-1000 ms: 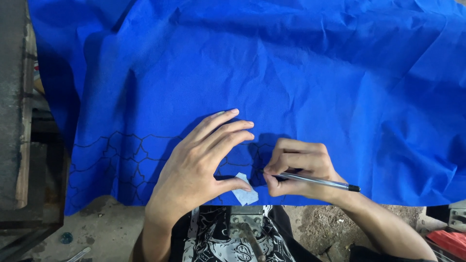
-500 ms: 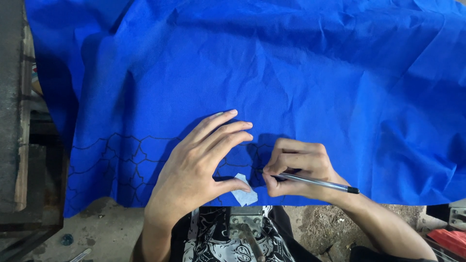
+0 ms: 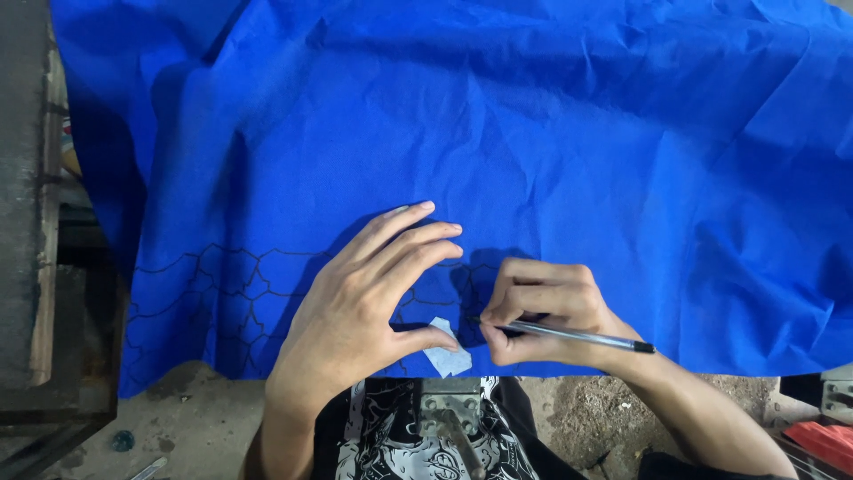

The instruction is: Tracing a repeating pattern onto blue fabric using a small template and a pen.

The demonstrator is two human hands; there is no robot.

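Observation:
A big sheet of crumpled blue cloth point(image 3: 533, 133) covers the work surface. Dark pen lines form a net-like pattern point(image 3: 222, 293) along its near left edge. My left hand point(image 3: 364, 302) rests flat on the cloth, its thumb pinning a small pale paper template point(image 3: 449, 357) at the near edge. My right hand point(image 3: 542, 311) grips a slim pen point(image 3: 577, 335), whose tip touches the cloth right beside the template. The two hands are a few centimetres apart.
A dark wooden and metal frame point(image 3: 35, 267) stands at the left. Below the cloth's edge I see bare dusty floor point(image 3: 178, 418), my black patterned shirt point(image 3: 418, 436), and a red object point(image 3: 822, 440) at the bottom right corner.

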